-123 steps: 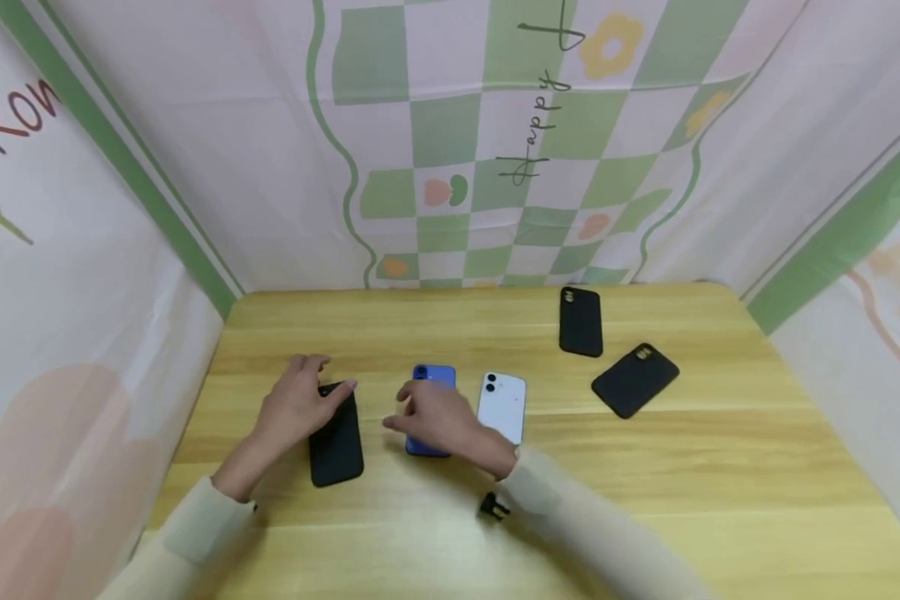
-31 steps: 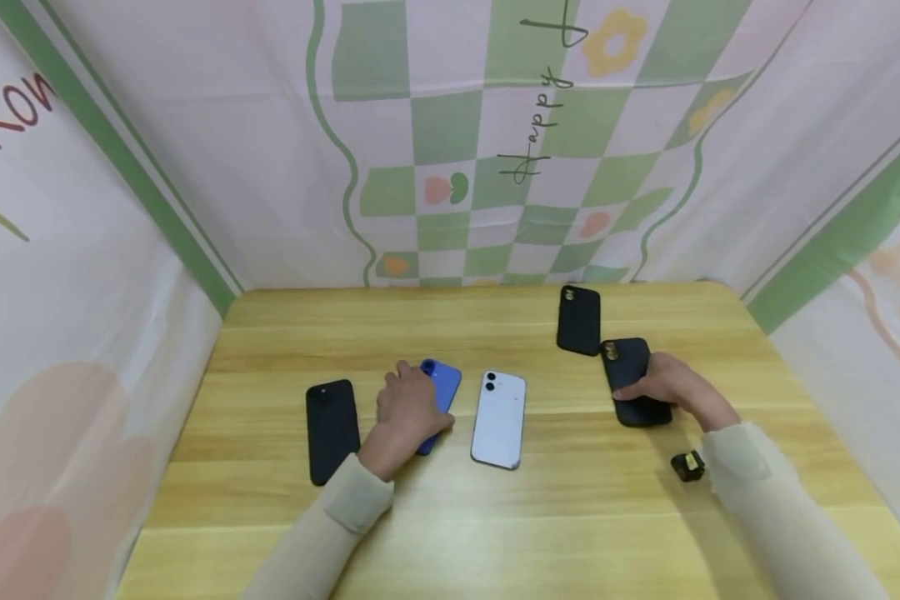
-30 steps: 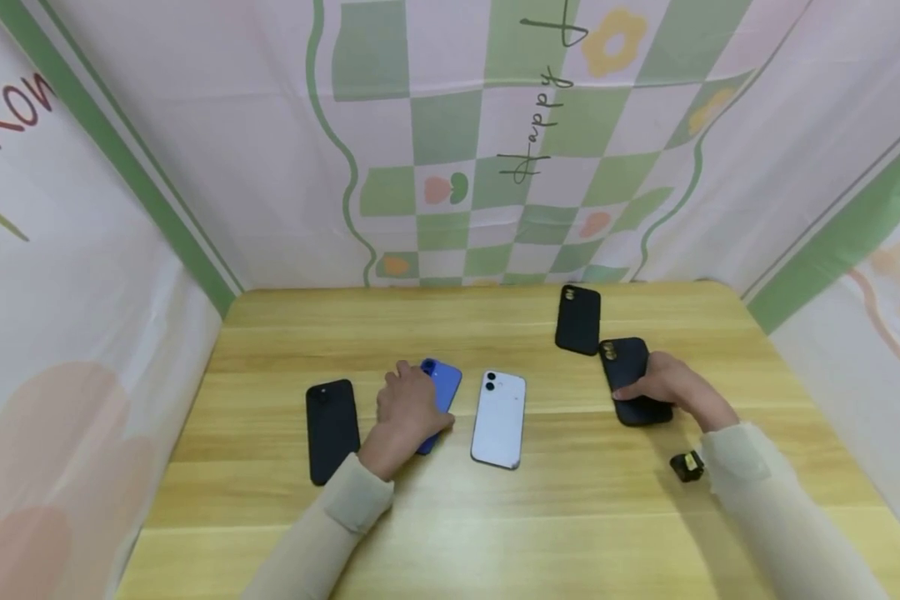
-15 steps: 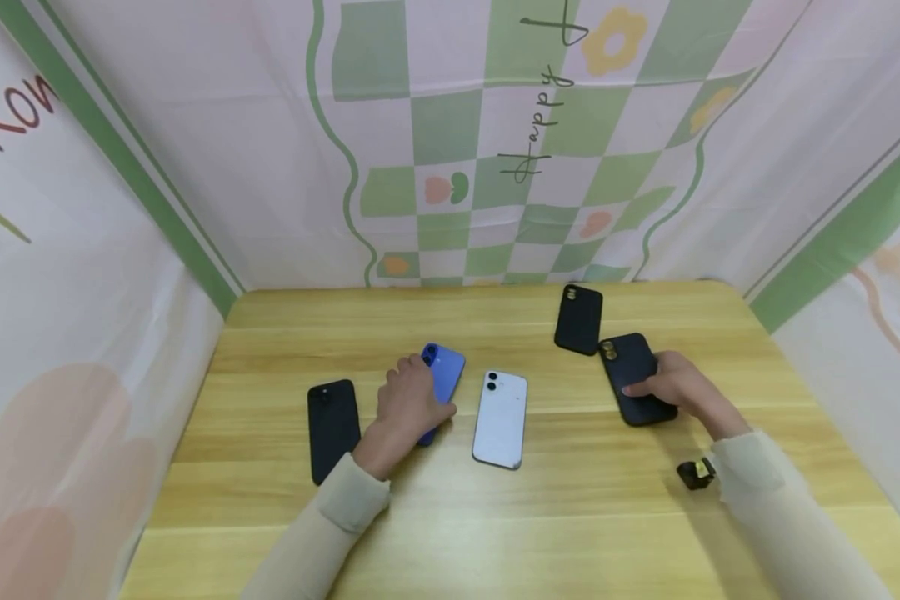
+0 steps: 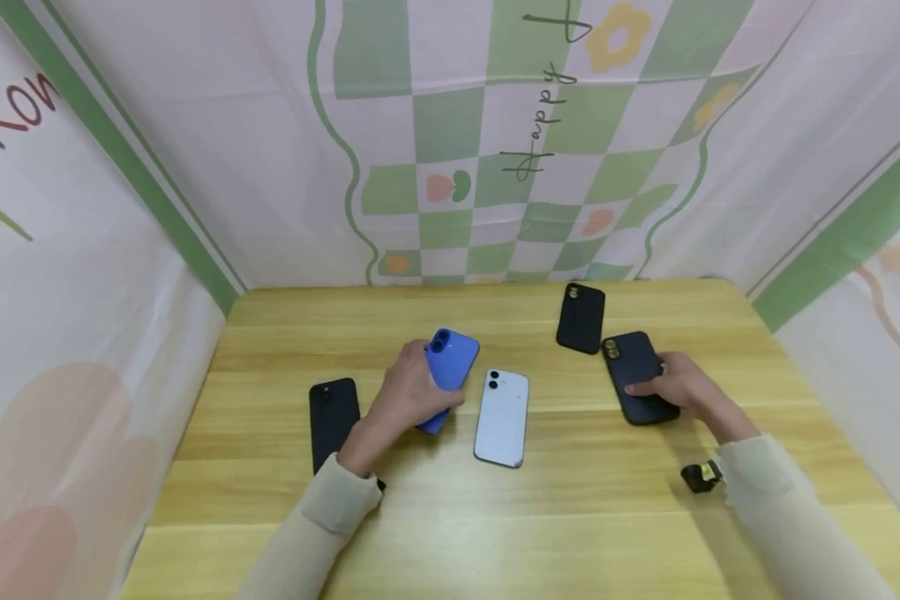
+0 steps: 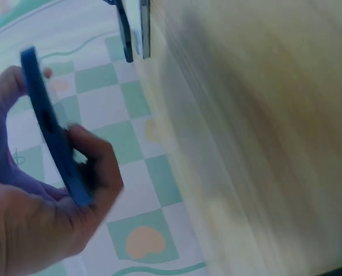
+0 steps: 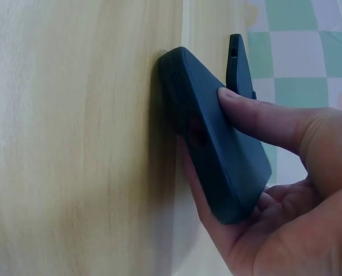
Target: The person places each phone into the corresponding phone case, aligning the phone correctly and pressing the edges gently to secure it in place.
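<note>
Two grips live: L hand's (image 5: 405,392) fingers (image 6: 102,150) clasp blue phone (image 5: 453,358) by its edges, tilted over bench (image 5: 570,525) nr white phone (image 5: 501,421); R hand (image 5: 686,390) pinches black case (image 5: 632,360). Edge-only hold cd slip, dropping phone.

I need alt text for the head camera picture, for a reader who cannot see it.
A person's left hand grips a blue phone while the right hand holds a black phone case, at a wooden table. A white phone lies between the hands, a black phone lies to their left, and a second black case lies beyond the held one.
</note>
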`<state>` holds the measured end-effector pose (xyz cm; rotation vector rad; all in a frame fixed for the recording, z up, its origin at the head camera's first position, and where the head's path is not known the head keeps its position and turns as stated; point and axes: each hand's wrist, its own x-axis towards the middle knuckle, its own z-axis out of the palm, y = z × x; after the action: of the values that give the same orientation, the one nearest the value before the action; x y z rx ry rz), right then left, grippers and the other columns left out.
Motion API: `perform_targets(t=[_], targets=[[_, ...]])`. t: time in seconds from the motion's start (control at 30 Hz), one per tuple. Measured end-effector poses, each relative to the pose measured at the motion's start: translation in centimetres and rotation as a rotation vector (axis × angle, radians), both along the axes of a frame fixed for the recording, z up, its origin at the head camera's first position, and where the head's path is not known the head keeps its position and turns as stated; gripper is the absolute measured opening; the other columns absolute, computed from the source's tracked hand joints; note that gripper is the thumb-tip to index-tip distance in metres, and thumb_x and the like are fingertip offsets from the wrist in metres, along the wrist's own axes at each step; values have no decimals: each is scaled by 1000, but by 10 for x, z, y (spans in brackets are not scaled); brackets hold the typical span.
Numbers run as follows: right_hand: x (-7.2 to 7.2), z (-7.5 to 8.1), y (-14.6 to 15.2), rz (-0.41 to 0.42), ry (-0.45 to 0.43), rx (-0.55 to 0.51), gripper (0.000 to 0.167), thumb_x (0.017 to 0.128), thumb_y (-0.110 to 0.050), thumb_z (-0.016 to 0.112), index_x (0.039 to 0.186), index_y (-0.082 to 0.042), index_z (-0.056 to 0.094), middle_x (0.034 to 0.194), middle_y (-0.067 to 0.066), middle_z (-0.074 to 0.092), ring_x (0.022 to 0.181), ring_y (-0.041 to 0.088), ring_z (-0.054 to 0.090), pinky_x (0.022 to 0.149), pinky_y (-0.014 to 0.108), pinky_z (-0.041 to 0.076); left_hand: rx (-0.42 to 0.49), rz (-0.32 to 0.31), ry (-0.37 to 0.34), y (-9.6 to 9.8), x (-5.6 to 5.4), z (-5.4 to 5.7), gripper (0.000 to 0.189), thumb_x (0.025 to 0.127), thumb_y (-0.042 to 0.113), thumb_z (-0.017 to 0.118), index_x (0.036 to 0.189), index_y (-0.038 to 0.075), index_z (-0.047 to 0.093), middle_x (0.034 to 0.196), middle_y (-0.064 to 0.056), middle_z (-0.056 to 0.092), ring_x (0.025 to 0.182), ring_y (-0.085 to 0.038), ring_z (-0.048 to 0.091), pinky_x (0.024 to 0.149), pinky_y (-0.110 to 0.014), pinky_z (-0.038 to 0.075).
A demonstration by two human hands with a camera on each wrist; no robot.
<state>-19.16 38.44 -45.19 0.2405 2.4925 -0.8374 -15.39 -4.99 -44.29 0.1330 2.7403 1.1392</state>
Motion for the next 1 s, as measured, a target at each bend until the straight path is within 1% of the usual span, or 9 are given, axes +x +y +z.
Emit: perform_targets(t=[0.13,0.23,0.37,0.43,0.5,0.6,0.7,0.83,1.0], targets=[[0,-2,4,-35,-11,-74,102,99,-22,77,158,21,6,154,49,29,114,38,62,86,38,57,91,-17,-36,0,1,-1,98,81,32,90,155,-5,39,136,-27,60,114,-40,65,92,-52,60],[2,-2,5,-35,2,-112,99,100,-19,76,158,20,6,155,49,29,116,37,63,80,28,57,163,-8,-63,-2,0,-2,100,80,32,92,155,-5,38,135,-29,61,114,-41,66,90,-52,61],[5,-3,7,-38,36,-172,93,101,-15,73,157,21,9,151,46,39,107,28,70,78,27,59,280,25,-123,-4,1,-2,101,80,31,94,156,-3,37,137,-28,60,116,-40,66,91,-51,61],[6,-4,8,-47,46,-203,90,102,-13,72,157,22,10,147,45,46,93,16,72,75,27,60,366,56,-167,-5,1,-2,96,82,28,94,155,0,39,139,-26,60,114,-38,67,89,-49,61],[5,-6,9,-58,49,-234,87,102,-11,71,156,23,12,143,43,51,85,10,71,74,29,61,463,81,-212,-6,2,-3,90,84,23,93,154,1,41,139,-24,62,108,-35,70,85,-46,63],[5,-8,10,-77,42,-282,84,102,-9,70,156,23,14,133,38,61,83,9,73,74,29,63,591,103,-268,-7,2,-4,78,88,15,89,151,2,44,133,-23,66,95,-30,74,75,-41,65],[4,-10,11,-89,28,-336,82,103,-6,68,156,23,13,118,24,72,82,12,74,74,31,64,673,109,-310,-9,2,-4,71,92,12,85,150,3,44,128,-24,67,88,-27,75,72,-40,65],[5,-9,12,-100,16,-396,79,105,-4,64,157,23,11,108,8,74,82,13,75,75,32,64,766,136,-340,-11,2,-2,67,95,13,82,151,3,47,129,-24,66,93,-28,76,77,-42,66],[7,-4,11,-129,14,-453,73,107,-2,59,156,24,12,111,11,74,85,12,75,79,32,65,866,163,-343,-14,3,0,68,97,14,79,155,0,46,136,-22,66,110,-30,73,91,-45,63]])
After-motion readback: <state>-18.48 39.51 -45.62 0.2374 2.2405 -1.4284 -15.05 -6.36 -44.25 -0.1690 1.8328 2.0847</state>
